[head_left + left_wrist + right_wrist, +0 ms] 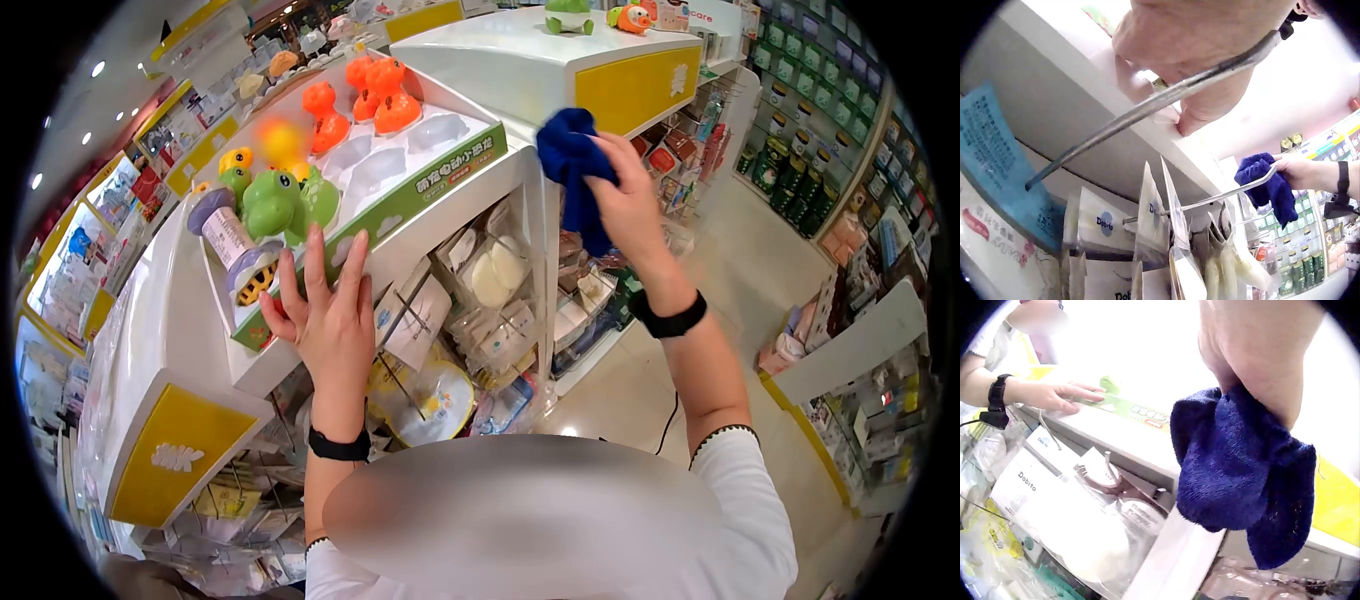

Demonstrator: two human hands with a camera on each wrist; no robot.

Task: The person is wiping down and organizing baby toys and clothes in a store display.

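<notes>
The right hand grips a bunched dark blue cloth near the box's right end; in the right wrist view the cloth hangs down below the fingers. Spread fingers of the left hand rest on the front edge of the display box, which has a green printed strip. Just behind those fingers are a green dinosaur toy and a purple-capped container. Orange toys stand in the box's white tray, beside vacant moulded hollows.
Hooks with bagged goods hang below the shelf edge. A white counter with a yellow panel stands behind the cloth, carrying a few toys. Product shelves line the right, with tiled floor between.
</notes>
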